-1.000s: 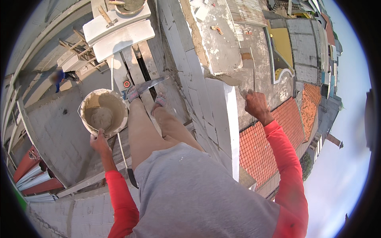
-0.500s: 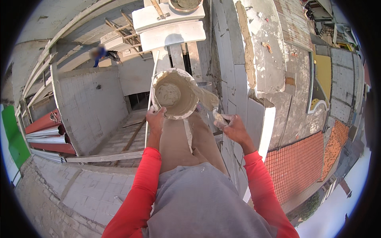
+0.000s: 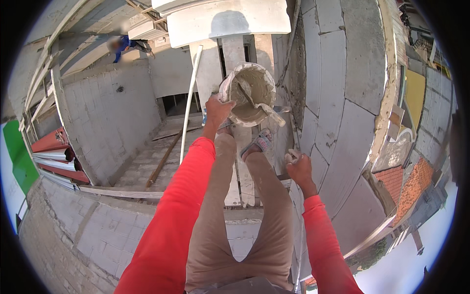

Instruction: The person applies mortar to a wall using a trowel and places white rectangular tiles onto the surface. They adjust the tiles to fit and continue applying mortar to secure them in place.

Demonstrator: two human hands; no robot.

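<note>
A mortar-smeared bucket (image 3: 225, 89) leans tipped over above the planks near my feet, with its mouth toward me. My left hand (image 3: 219, 110) is closed on its left rim. Wet grey mortar (image 3: 246, 115) lies inside. A trowel (image 3: 272, 114) rests in the bucket, its coated handle sticking out over the lower right rim. Apart from the bucket, lower and to the right, is my right hand (image 3: 299, 167). Its fingers are curled and whitish, and whatever they may hold cannot be made out.
My sandalled foot (image 3: 263, 140) stands on narrow boards beside a drop on the left. A white pole (image 3: 191, 100) slants up at left. Pale slabs (image 3: 227, 22) lie ahead. A block wall (image 3: 329, 88) runs along the right. Another person (image 3: 125, 46) in blue is far left.
The bucket and my left hand have shifted right and slightly up in view. My right hand has left the trowel, which now rests in the bucket, and moved lower right. My legs and sandals now show.
</note>
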